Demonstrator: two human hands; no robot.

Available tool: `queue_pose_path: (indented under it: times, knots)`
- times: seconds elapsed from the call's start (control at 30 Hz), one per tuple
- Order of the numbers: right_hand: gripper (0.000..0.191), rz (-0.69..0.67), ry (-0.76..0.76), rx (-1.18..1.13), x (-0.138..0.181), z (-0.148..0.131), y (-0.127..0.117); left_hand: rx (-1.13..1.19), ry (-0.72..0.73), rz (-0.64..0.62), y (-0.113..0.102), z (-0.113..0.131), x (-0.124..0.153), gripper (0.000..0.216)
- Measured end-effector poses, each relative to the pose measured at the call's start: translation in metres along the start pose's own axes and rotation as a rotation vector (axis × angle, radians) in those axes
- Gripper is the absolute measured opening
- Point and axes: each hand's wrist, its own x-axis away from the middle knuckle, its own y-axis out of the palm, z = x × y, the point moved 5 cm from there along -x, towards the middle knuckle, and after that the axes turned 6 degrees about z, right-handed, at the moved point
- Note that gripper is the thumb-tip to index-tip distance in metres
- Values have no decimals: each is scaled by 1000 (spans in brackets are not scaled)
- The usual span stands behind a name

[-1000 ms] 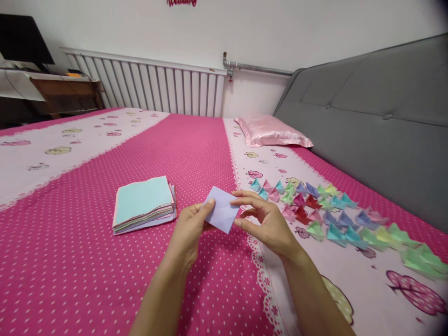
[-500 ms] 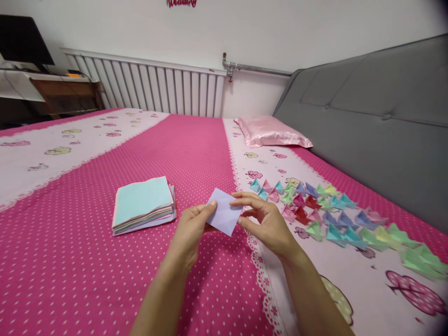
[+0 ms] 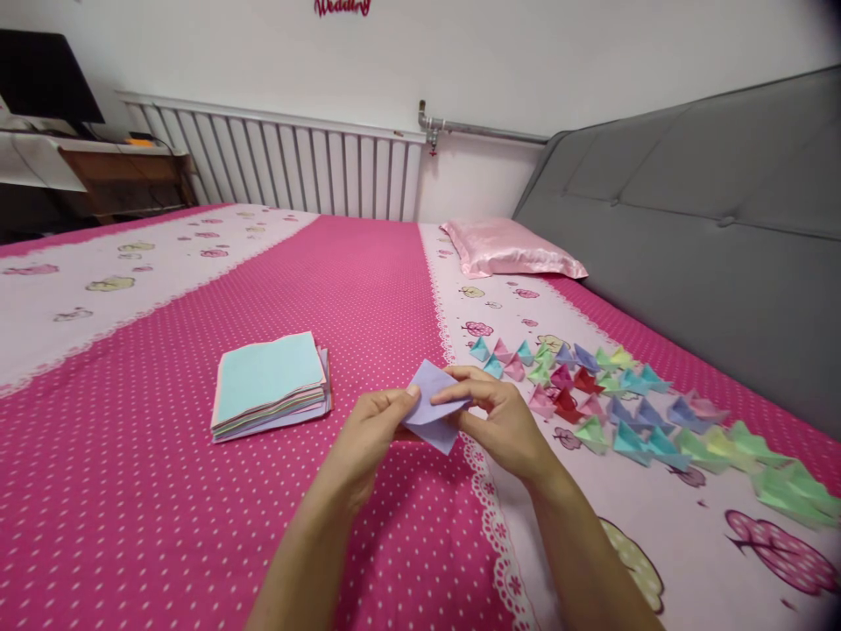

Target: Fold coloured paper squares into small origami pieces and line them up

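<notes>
A lavender sheet of paper is held above the pink dotted bedspread, bent into a fold between both hands. My left hand pinches its left edge with thumb and fingers closed. My right hand pinches the right side, fingertips meeting the left hand's over the paper. A stack of pastel paper squares, light blue on top, lies to the left of my hands. Several small folded paper figures in teal, pink, green, red and blue lie in rows to the right.
A pink satin pillow lies at the head of the bed. A grey padded headboard runs along the right side. A white radiator lines the far wall, and a wooden desk stands at the far left.
The sheet was held open and flat; now my hands have come closer together and lower, and the paper is bent into a fold between them.
</notes>
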Motion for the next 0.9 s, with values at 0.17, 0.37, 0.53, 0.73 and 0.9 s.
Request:
queue_pose_path:
  times: [0.17,0.37,0.53,0.73,0.9]
  knots:
    - [10,43,-13,-33,-1,-4,0,-13,23,-28,2,2,2,32]
    - [8,107,32,-23,0,-2,-1,28,17,-45,3,2,1,34]
    - [14,125,107,-59,3,2,0,57,23,-57,4,2,1,32]
    - [22,191,126,-46,2,4,0,46,13,-53,3,1,1,33]
    - [29,204,181,-40,4,3,-1,24,13,-53,5,2,2,40]
